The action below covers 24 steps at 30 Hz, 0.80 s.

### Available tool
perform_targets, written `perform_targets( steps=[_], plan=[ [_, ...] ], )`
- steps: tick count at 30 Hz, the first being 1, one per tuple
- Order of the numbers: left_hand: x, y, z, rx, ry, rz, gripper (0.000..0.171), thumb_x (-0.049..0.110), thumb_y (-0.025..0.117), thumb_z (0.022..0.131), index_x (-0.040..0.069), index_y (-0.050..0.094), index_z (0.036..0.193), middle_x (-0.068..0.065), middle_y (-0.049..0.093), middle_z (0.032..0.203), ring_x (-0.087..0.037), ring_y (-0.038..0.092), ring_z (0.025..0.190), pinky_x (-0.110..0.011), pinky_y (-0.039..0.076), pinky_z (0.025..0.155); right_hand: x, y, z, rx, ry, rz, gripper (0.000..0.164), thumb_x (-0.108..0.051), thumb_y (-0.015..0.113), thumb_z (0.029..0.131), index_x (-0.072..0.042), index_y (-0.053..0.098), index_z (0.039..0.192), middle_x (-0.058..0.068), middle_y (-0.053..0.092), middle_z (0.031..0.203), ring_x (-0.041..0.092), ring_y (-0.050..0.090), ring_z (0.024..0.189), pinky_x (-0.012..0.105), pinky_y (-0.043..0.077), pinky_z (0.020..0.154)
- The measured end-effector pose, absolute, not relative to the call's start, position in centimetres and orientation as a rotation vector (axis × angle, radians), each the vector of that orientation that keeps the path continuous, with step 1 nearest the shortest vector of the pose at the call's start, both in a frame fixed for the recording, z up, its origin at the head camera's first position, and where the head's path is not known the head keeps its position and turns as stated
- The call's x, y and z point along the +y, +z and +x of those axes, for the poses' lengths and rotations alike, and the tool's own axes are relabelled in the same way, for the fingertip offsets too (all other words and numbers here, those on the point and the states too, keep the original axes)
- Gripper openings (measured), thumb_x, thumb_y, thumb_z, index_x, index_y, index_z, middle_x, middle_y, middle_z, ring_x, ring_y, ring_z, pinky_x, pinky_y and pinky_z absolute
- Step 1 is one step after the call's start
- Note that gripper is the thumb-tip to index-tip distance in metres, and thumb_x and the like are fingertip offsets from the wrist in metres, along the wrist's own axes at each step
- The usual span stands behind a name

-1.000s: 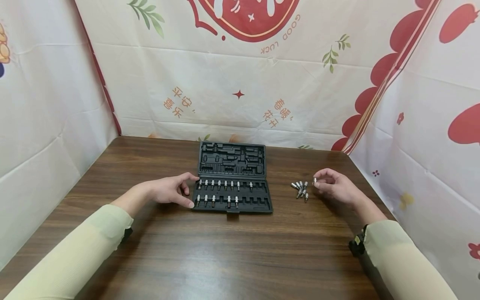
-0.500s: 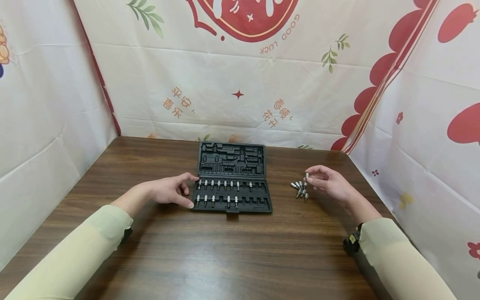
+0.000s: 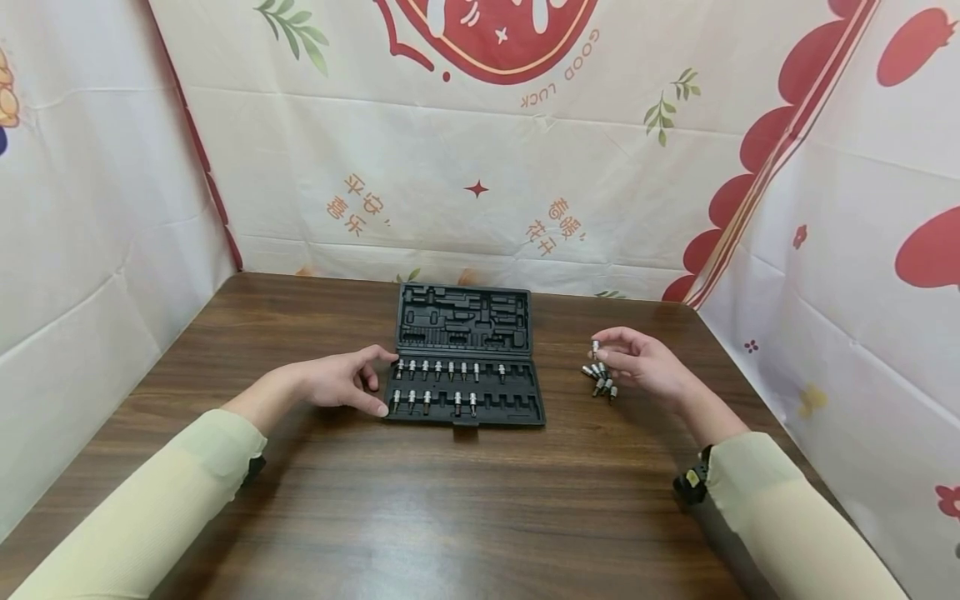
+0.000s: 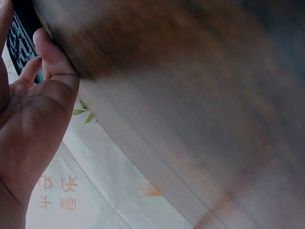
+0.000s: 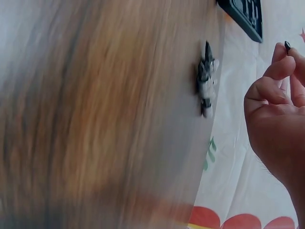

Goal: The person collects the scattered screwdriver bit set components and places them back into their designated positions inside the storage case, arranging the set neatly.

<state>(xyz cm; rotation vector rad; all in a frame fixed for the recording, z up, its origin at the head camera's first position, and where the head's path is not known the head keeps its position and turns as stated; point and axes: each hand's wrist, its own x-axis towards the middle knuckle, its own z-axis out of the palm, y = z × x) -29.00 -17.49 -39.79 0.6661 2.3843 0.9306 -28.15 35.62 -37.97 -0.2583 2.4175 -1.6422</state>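
Note:
A black socket case (image 3: pixel 465 354) lies unfolded on the table, with silver socket bits in two rows of its lower half. My left hand (image 3: pixel 341 382) touches the case's left edge, index fingertip near the hinge and thumb at the front corner; the left wrist view shows its palm (image 4: pixel 38 114). Between thumb and fingertips, my right hand (image 3: pixel 641 362) pinches a small socket bit (image 3: pixel 596 347), held upright above a pile of loose socket bits (image 3: pixel 602 383). In the right wrist view only the dark tip of the pinched socket bit (image 5: pixel 287 45) shows.
The dark wood-grain table (image 3: pixel 450 508) extends in front of the case. Some slots in the right part of the lower half hold nothing. A printed white cloth (image 3: pixel 472 150) hangs behind the table and along both sides.
My right hand has moved left with the pinched socket bit, from right of the loose pile to above it. The left hand and the case have stayed in place.

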Motion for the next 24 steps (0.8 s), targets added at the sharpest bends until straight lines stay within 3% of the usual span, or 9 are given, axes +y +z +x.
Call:
perform_targets(
  steps=[4, 11, 15, 21, 24],
  plan=[
    [-17.5, -39.8, -29.0, 2.383, 0.933, 0.665, 0.091, 0.035, 0.089, 0.095, 0.010, 0.037, 0.166, -0.012, 0.058, 0.118, -0.020, 0.059, 0.090, -0.036, 0.049, 0.085, 34.7, -38.1, -28.3, 2.410, -1.613, -0.271, 0.026, -0.022, 0.069, 0.111, -0.012, 0.061, 0.134, -0.006, 0.075, 0.103, 0.007, 0.056, 0.077, 0.025, 0.049, 0.067],
    [-17.5, -39.7, -29.0, 2.387, 0.921, 0.662, 0.091, 0.036, 0.089, 0.095, 0.011, 0.037, 0.166, -0.012, 0.058, 0.119, -0.020, 0.059, 0.091, -0.036, 0.049, 0.086, 33.0, -38.2, -28.4, 2.395, -1.565, -0.290, 0.041, -0.024, 0.068, 0.111, 0.000, 0.055, 0.142, -0.004, 0.076, 0.112, 0.009, 0.060, 0.085, 0.027, 0.053, 0.073],
    [-17.5, -39.7, -29.0, 2.386, 0.919, 0.664, 0.091, 0.036, 0.088, 0.095, 0.011, 0.037, 0.166, -0.012, 0.058, 0.119, -0.020, 0.059, 0.091, -0.036, 0.048, 0.086, 32.0, -38.1, -28.5, 2.388, -1.556, -0.321, 0.043, -0.024, 0.067, 0.112, 0.001, 0.055, 0.144, 0.000, 0.076, 0.117, 0.009, 0.058, 0.084, 0.027, 0.050, 0.072],
    [-17.5, -39.7, -28.9, 2.388, 0.922, 0.666, 0.091, 0.036, 0.089, 0.095, 0.010, 0.037, 0.165, -0.012, 0.059, 0.119, -0.020, 0.060, 0.091, -0.036, 0.049, 0.086, 30.4, -38.1, -28.8, 2.387, -1.537, -0.338, 0.032, -0.022, 0.067, 0.112, -0.006, 0.061, 0.139, 0.008, 0.074, 0.121, 0.010, 0.056, 0.082, 0.027, 0.046, 0.069],
    [-17.5, -39.7, -28.9, 2.385, 0.925, 0.664, 0.092, 0.036, 0.089, 0.095, 0.010, 0.037, 0.165, -0.012, 0.059, 0.119, -0.020, 0.060, 0.092, -0.036, 0.049, 0.086, 29.5, -38.1, -29.0, 2.387, -1.520, -0.337, 0.037, -0.022, 0.067, 0.112, -0.004, 0.059, 0.143, 0.012, 0.072, 0.124, 0.011, 0.055, 0.081, 0.027, 0.046, 0.069]
  ],
)
